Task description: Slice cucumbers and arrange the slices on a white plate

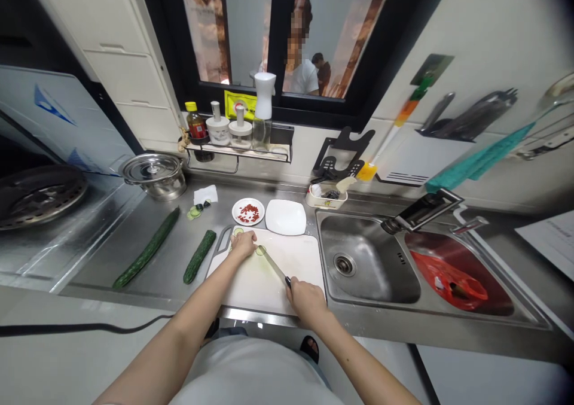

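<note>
My right hand [308, 301] grips the black handle of a kitchen knife [273, 264]. The blade lies low over the white cutting board [287, 252], its tip by a thin cucumber slice [260, 250]. At the board's upper left, my left hand [244, 244] is curled down; anything inside the fingers is hidden. Another pale green slice [238, 231] shows just beyond those fingers. Left of the board lie a shorter piece of cucumber [200, 256] and a long whole cucumber [147, 248].
Behind the board stand a plate of chopped red bits [248, 222] and a white square plate [286, 216]. Cucumber scraps [194, 212] lie near a napkin [205, 194]. A lidded steel pot [155, 174] is at back left. The double sink [372, 294] borders the board's right, with a red bag [451, 282].
</note>
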Motion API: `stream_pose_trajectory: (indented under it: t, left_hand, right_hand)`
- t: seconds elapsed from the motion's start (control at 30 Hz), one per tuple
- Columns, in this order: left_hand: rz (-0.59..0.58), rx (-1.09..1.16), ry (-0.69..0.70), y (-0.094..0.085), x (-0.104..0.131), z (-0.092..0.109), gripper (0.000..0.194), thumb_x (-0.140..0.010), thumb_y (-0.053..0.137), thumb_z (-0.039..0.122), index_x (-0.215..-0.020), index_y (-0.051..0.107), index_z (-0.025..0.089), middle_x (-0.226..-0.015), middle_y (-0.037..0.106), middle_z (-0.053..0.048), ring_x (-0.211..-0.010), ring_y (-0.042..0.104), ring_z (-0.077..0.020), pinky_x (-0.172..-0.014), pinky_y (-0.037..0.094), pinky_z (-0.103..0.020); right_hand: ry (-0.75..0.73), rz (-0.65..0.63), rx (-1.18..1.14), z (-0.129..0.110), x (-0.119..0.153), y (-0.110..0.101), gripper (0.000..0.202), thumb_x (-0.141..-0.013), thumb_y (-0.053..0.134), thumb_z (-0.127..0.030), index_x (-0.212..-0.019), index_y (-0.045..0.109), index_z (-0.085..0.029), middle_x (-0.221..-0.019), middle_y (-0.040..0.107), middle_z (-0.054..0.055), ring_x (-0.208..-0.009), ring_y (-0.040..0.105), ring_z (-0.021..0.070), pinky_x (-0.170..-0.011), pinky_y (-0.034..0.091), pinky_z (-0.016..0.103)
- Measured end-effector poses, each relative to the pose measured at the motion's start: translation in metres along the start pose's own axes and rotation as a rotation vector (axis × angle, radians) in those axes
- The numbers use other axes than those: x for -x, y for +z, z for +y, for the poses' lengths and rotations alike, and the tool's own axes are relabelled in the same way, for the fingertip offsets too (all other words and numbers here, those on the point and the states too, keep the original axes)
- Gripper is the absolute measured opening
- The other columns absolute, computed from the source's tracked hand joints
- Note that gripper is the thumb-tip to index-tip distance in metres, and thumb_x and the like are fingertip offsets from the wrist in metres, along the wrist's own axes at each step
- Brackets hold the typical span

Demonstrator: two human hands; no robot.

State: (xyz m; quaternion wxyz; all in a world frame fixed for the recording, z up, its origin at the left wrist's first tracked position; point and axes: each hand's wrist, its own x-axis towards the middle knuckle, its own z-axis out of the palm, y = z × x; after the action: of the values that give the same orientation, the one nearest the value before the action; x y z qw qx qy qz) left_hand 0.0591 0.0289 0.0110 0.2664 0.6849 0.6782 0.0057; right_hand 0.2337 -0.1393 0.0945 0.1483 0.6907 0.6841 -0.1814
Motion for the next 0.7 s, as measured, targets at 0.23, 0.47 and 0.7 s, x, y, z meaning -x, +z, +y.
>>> stream_pose_trajectory:
  t: [0.23, 0.47, 0.7]
  left_hand:
    - [-0.01, 0.005, 0.001, -0.0007, -0.0006, -0.0005, 0.021, -0.073, 0.066, 0.03, -0.092, 0.062, 0.027, -0.097, 0.069, -0.003, -0.109, 0.055, -0.0251, -0.096, 0.03, -0.039]
    - [-0.01, 0.006, -0.003, -0.0003, -0.0011, -0.0009, 0.022, -0.072, 0.066, 0.029, -0.094, 0.062, 0.026, -0.098, 0.069, -0.004, -0.107, 0.055, -0.0245, -0.097, 0.03, -0.04]
    - [-0.003, 0.007, 0.004, -0.0012, 0.0012, -0.0008, 0.02, -0.073, 0.065, 0.027, -0.093, 0.063, 0.026, -0.098, 0.069, -0.003, -0.107, 0.055, -0.0248, -0.096, 0.03, -0.039]
  right_hand:
    - [-0.035, 0.0, 0.065, 0.006, -0.0044, -0.0103, 0.035, -0.097, 0.033, -0.031, -0.109, 0.06, -0.014, -0.095, 0.071, 0.016, -0.093, 0.068, 0.0251, -0.074, 0.046, 0.032]
    - [-0.051, -0.015, 0.047, 0.0087, -0.0051, -0.0113, 0.034, -0.096, 0.034, -0.031, -0.11, 0.059, -0.013, -0.097, 0.071, 0.016, -0.093, 0.068, 0.0245, -0.076, 0.047, 0.033]
    - [-0.006, -0.074, -0.027, 0.0049, 0.0004, -0.0114, 0.036, -0.094, 0.035, -0.031, -0.113, 0.059, -0.012, -0.102, 0.069, 0.018, -0.097, 0.066, 0.0259, -0.079, 0.046, 0.034]
